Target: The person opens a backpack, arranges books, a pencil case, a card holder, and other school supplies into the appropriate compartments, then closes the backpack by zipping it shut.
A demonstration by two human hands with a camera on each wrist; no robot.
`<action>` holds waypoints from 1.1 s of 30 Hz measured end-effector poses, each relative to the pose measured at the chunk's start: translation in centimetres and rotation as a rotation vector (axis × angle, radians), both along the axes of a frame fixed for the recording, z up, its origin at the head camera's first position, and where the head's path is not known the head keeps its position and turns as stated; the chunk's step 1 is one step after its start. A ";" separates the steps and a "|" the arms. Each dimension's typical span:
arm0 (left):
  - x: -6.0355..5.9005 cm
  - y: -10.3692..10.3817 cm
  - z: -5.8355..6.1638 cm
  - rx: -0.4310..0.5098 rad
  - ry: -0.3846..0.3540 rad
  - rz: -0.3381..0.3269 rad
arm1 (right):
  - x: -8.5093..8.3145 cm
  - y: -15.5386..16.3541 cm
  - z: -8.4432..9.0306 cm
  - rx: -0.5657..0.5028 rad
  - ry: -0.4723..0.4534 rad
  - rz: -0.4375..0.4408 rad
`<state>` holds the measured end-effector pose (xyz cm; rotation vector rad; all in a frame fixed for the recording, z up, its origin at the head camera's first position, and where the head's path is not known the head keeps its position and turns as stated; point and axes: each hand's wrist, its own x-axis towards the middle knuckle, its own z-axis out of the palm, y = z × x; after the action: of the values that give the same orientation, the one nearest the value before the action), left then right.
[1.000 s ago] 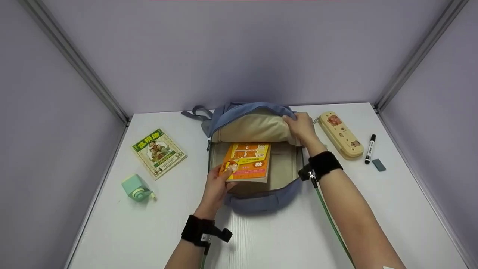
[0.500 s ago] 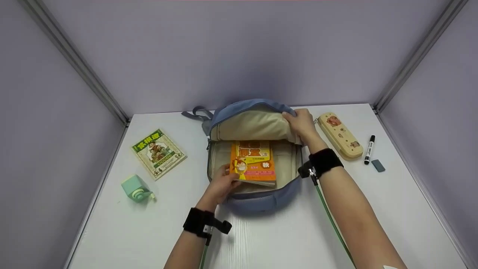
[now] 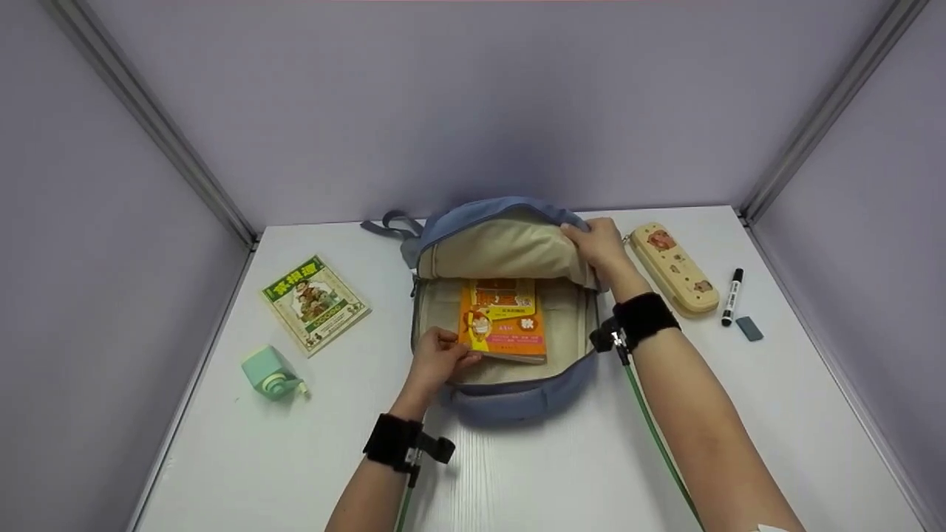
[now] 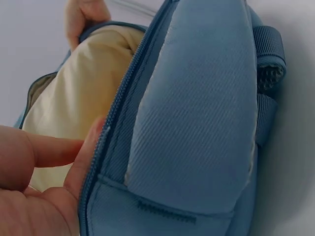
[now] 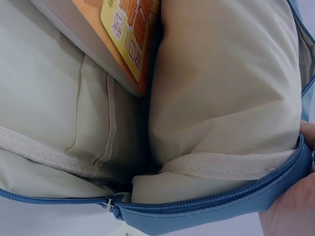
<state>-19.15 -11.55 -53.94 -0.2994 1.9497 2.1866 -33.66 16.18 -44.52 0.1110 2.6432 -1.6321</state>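
Note:
A blue backpack [image 3: 510, 403] with a cream lining lies unzipped on the white table. An orange and yellow book [image 3: 506, 343] rests inside it, its far end hidden under the raised flap [image 3: 502, 247]. My left hand [image 3: 436, 358] is inside the opening with loosely bent fingers, beside the book's near left corner. The left wrist view shows its thumb and a finger near the zipper edge [image 4: 106, 130], with no book between them. My right hand [image 3: 600, 247] grips the flap's right edge and holds it up; in the right wrist view, its fingers partly show at that blue edge [image 5: 275, 189].
On the left lie a green and cream book [image 3: 314, 303] and a mint pump bottle [image 3: 270, 373]. To the right are a cream pencil case [image 3: 674, 270], a marker [image 3: 732, 297] and a dark eraser [image 3: 749, 328]. A wall [image 3: 473, 103] rises behind the backpack.
The orange book has moved right and settled lower into the backpack. My left hand held its corner earlier and has let go, drawing slightly left. My right hand still holds the flap.

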 end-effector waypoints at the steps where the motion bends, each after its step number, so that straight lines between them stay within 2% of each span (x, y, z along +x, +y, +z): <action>1: -0.1 0.0 -0.1 -0.004 0.002 0.011 | 0.0 0.0 0.0 -0.006 -0.004 0.000; 9: -1.7 0.4 0.0 -0.074 0.070 0.080 | 0.2 -0.2 0.0 -0.008 0.013 0.004; 14: -2.4 0.3 0.3 -0.127 0.095 0.068 | 0.5 -0.2 -0.2 -0.013 0.016 0.015; 23: -2.6 0.2 1.1 -0.369 0.149 -0.057 | 0.6 -0.1 -0.3 -0.001 0.041 0.028; 26: -2.8 0.3 1.1 -0.376 0.139 -0.126 | 0.6 -0.1 -0.4 0.004 0.040 0.023; 33: -3.2 0.0 0.5 -0.314 0.150 -0.297 | 0.6 0.0 -0.5 -0.003 0.059 0.014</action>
<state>-22.30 -11.56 -53.48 0.1098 2.2512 1.7632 -33.10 16.18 -45.02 0.0453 2.6781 -1.6604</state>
